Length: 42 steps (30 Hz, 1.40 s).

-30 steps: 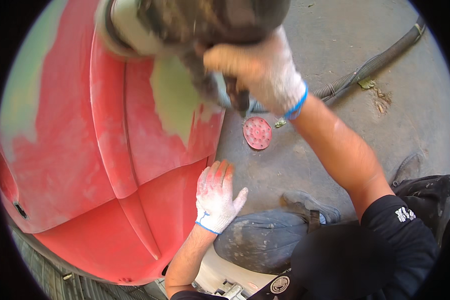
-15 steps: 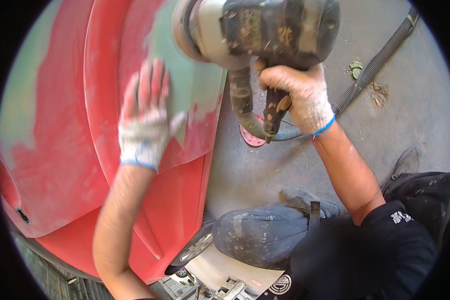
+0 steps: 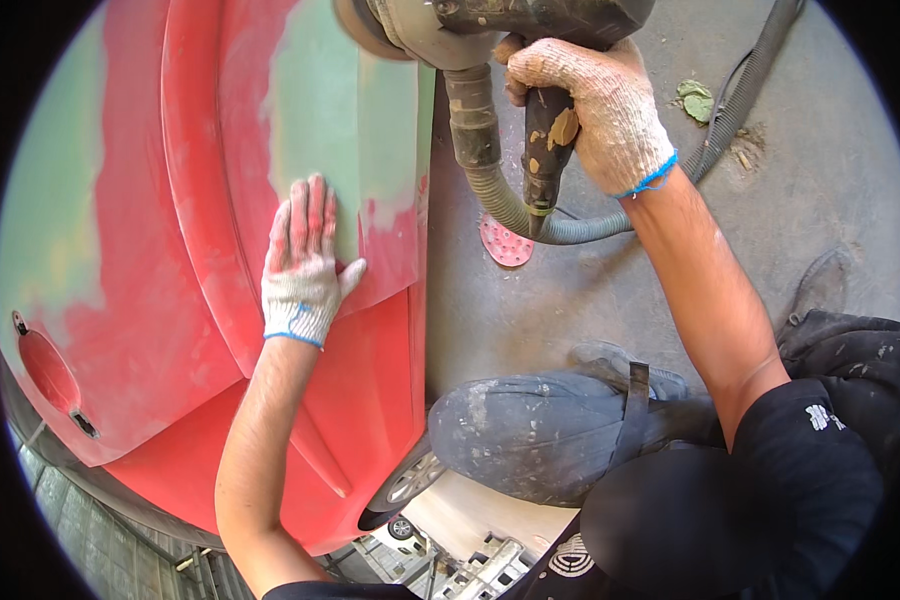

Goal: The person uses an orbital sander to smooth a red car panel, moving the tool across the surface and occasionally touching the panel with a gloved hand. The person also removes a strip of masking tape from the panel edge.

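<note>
My left hand (image 3: 305, 270), in a white knit glove with reddish dust on its fingers, lies flat with fingers stretched on the red car door panel (image 3: 160, 250). Its fingertips reach the lower part of a pale green filler patch (image 3: 315, 100). My right hand (image 3: 610, 115), also gloved, is wrapped round the handle of a power sander (image 3: 540, 14), dark-bodied and partly cut off by the upper edge. The sander's round pad (image 3: 363, 25) is over the green area; whether it touches is unclear. A ribbed hose (image 3: 475, 120) hangs from the tool and bends right, behind the handle.
A pink perforated sanding disc (image 3: 507, 241) lies on the grey floor beside the car. At upper right are a thick dark hose (image 3: 755, 85) and a crumpled green scrap (image 3: 695, 102). The door handle recess (image 3: 48, 370) is lower left, a car wheel (image 3: 410, 482) near my bent knee (image 3: 530, 435).
My left hand has slid down the panel, nearer me, still flat. The sander in my right hand has moved toward the upper edge, uncovering more of the green patch.
</note>
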Each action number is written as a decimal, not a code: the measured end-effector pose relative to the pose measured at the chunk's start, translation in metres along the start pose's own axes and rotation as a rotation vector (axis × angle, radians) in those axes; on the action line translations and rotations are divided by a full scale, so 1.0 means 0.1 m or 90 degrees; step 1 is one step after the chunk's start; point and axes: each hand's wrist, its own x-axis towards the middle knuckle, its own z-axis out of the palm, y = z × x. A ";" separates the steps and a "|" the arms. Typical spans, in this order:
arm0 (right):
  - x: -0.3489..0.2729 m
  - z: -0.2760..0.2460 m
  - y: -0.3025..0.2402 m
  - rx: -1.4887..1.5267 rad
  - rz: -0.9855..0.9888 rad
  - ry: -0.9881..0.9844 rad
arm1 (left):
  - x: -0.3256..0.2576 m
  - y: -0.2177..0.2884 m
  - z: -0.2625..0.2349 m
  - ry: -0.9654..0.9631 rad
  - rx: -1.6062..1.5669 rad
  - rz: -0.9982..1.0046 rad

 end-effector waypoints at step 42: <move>-0.33 0.10 1.09 -0.028 0.073 -0.246 | -0.20 1.44 -0.24 0.028 -0.682 0.033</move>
